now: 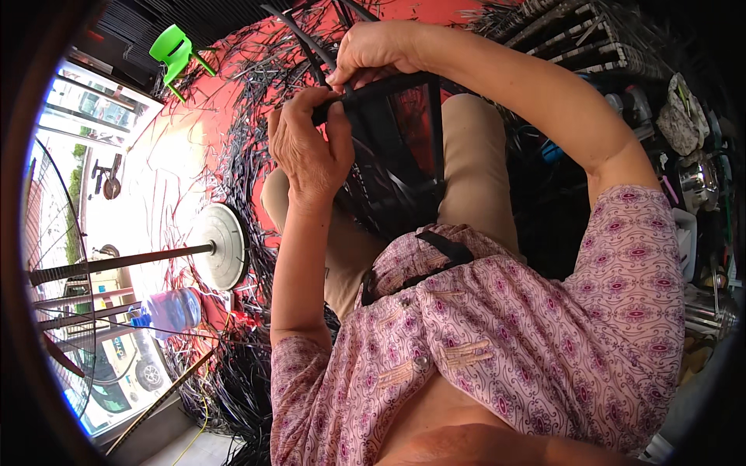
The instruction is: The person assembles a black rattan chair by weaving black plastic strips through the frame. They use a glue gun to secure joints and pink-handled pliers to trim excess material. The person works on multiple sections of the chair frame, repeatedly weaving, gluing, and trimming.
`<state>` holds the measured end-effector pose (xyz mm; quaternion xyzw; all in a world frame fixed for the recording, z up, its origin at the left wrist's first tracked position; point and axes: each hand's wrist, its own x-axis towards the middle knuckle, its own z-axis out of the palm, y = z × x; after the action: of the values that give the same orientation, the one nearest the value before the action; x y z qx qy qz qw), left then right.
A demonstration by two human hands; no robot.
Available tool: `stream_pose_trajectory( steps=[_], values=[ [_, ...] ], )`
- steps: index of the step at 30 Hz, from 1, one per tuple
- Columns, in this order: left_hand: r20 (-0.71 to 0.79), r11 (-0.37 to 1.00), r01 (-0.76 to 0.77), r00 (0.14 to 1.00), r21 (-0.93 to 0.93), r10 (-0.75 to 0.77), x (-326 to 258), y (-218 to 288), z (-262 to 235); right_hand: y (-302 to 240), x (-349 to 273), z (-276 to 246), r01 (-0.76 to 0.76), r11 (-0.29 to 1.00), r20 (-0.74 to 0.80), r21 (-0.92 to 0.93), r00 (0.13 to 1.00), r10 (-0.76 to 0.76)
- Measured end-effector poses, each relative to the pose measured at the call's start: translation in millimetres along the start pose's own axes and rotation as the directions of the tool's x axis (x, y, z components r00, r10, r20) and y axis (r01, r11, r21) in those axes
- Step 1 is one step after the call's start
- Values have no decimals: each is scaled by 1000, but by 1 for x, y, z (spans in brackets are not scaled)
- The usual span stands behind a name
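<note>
Between my knees stands a black box-shaped frame (pixel 388 140), with dark bands across its open sides; it looks like an unfinished basket. My left hand (pixel 311 144) is closed on its near left top corner, thumb and fingers pinching the black edge. At the far end of the same edge, my right hand (pixel 377 53) bends over from the right with its fingertips pinched together. A flat black strip (pixel 299 35) rises beside those fingertips. Whether they grip the strip or the edge itself is hard to see.
Loose black strips (pixel 249 101) litter the red floor (pixel 183 124). A green chair (pixel 172 50) stands far left, near a pole fan's round base (pixel 221 245) and a blue water jug (pixel 172 312). Dark woven pieces (pixel 579 39) are stacked far right; metal containers (pixel 699 182) crowd my right side.
</note>
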<state>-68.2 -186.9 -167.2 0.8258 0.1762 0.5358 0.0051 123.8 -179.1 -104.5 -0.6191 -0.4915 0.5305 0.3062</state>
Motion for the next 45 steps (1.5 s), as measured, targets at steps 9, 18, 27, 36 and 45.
stream_pose_trajectory(
  steps=[9,18,27,36,45],
  values=[
    [191,967,255,948,16,-253,-71,18,-1,69,1,30,-130,991,88,-32,987,132],
    [272,983,177,949,-40,-160,-79,30,-1,119,22,48,0,995,-11,-101,1000,-2],
    [411,980,147,908,-131,-81,-63,18,3,123,19,49,130,846,-117,-517,968,-221],
    [662,919,392,702,-51,-263,-57,14,3,116,-50,56,692,536,-653,-484,122,-748],
    [787,847,507,583,-161,-200,-49,-9,12,200,-98,118,352,862,-514,-364,697,-501]
  ],
)
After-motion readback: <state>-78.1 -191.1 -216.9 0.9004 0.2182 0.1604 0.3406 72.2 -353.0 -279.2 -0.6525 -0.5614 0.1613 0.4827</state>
